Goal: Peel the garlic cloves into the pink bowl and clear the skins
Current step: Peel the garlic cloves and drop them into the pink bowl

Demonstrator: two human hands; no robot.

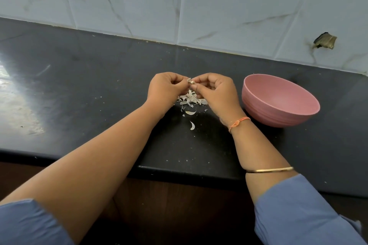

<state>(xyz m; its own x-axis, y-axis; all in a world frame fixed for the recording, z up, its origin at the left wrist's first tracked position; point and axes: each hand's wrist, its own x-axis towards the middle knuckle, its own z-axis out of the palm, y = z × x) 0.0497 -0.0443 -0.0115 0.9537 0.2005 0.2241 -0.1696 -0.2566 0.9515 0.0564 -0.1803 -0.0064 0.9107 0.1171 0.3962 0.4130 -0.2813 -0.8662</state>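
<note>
1. Garlic clove (190, 81) is being held between left grip (166, 89) and right grip (216, 93), raised above the surface (99, 85).
2. Both grips are grasping it, pinching with curled fingertips from opposite sides.
3. Skins (191, 100) are lying in a loose pile directly beneath the grips.
4. Pink bowl (264, 114) is standing just right of the right grip, apart from it.

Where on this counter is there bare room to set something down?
The black counter is bare left of the left hand, and between the pink bowl and the tiled wall. Crowded: garlic skins scattered between that hand and the right hand.
</note>
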